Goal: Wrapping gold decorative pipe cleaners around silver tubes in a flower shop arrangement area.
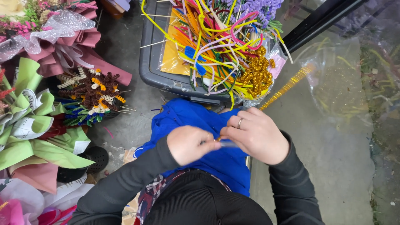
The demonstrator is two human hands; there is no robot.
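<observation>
My left hand and my right hand meet over a blue cloth on my lap. Both pinch a glittery gold pipe cleaner that runs up and to the right from my fingers. A small bluish rod shows between the two hands, under my right fingers. A ring sits on one right finger. Black sleeves cover both arms.
A grey bin ahead holds a tangle of coloured pipe cleaners and gold coils. Left stand paper-wrapped bouquets, green and dark pink, plus coiled pipe-cleaner flowers. Clear plastic bags lie on the right.
</observation>
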